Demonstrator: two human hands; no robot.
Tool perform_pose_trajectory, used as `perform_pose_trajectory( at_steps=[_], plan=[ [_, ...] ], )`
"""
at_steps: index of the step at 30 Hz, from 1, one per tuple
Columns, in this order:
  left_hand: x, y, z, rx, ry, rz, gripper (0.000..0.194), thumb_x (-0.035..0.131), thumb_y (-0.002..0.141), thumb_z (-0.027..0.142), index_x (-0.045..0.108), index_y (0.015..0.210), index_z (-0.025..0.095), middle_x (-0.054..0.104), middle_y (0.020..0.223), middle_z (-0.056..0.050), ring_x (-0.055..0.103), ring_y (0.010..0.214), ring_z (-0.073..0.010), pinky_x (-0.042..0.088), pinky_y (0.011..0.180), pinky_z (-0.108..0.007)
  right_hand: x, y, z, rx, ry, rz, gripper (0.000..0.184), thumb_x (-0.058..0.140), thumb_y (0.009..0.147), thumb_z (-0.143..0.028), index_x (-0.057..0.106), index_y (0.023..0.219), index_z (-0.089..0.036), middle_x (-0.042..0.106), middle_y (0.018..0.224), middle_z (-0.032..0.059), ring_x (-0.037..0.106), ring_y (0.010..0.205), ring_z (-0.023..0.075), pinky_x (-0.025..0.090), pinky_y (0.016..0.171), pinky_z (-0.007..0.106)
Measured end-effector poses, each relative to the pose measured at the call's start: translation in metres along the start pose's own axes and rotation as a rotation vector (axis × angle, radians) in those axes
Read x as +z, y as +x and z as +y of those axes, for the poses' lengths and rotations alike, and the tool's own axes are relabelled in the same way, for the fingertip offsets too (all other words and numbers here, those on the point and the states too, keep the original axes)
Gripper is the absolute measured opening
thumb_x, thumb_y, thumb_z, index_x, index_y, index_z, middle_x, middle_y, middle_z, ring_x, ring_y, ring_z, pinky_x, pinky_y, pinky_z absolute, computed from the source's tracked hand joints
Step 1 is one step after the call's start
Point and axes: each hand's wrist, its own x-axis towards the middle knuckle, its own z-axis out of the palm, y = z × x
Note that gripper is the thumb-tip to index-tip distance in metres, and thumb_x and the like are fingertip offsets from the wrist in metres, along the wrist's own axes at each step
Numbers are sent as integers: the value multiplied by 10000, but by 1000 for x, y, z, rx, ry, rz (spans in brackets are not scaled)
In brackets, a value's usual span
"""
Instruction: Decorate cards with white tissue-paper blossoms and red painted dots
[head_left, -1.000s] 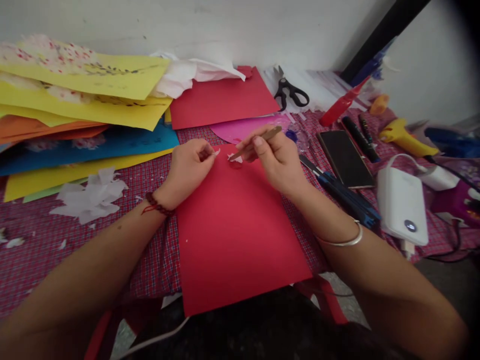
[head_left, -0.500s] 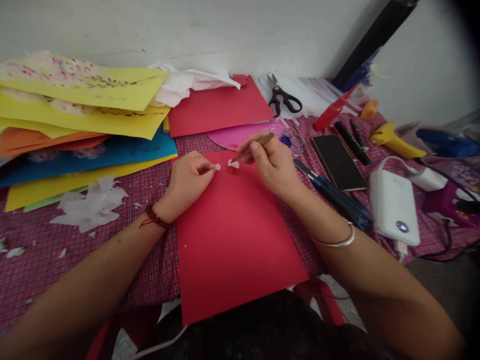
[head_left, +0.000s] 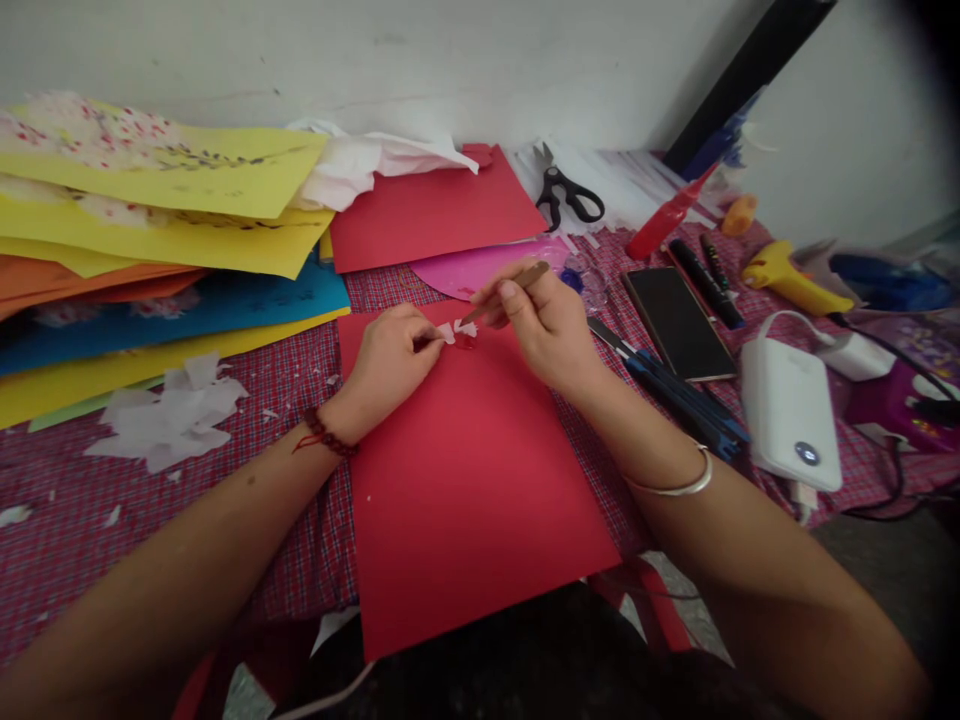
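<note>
A sheet of red paper lies before me on the checked cloth. Near its top edge a small white paper piece sits beside a glossy wet-looking patch. My left hand pinches a scrap of white paper between thumb and fingertips, just left of that piece. In my right hand is a thin brown stick, held like a pen. Its lower tip points at the white piece; whether it touches cannot be made out.
Torn white paper lies to the left, below stacked coloured sheets. Black-handled scissors rest at the back. On the right are a red bottle, a phone, a blue cutter, a yellow glue gun and a white power bank.
My left hand has moved right with its paper scrap, close to the white piece on the red sheet. My right hand keeps its hold on the stick, tip near that piece.
</note>
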Motion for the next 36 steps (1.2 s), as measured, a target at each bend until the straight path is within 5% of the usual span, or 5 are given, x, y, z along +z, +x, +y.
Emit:
perform_pose_trajectory(
  at_steps=[5, 12, 25, 36],
  plan=[
    [1, -1, -2, -8, -47, 21, 190, 584, 827, 141, 638, 652, 188, 641, 786, -33, 591, 750, -170, 450, 696, -319, 0, 0, -1, -1, 4, 0, 447, 363, 1021, -562, 637, 979, -212, 685, 824, 31, 656, 746, 134, 554, 752, 304],
    [5, 3, 6, -233, -238, 216, 134, 626, 808, 181, 722, 716, 197, 714, 784, -23, 641, 785, -179, 496, 744, -321, 0, 0, -1, 7, 2, -3, 461, 347, 1016, -580, 634, 996, -219, 683, 816, 29, 666, 748, 141, 557, 755, 306],
    [10, 3, 7, -83, -125, 63, 153, 673, 857, 208, 768, 740, 232, 678, 776, -35, 610, 758, -194, 451, 710, -333, 5, 0, -8, 28, 76, 119, 414, 367, 1000, -604, 608, 1085, -278, 715, 917, 40, 660, 699, 138, 578, 669, 310],
    [8, 5, 11, -107, -121, 39, 179, 643, 859, 195, 750, 719, 230, 667, 765, -39, 595, 738, -193, 450, 692, -333, 10, 2, -6, -12, -1, -23, 420, 337, 1025, -567, 613, 1066, -253, 694, 881, 30, 640, 698, 129, 551, 679, 294]
  ],
)
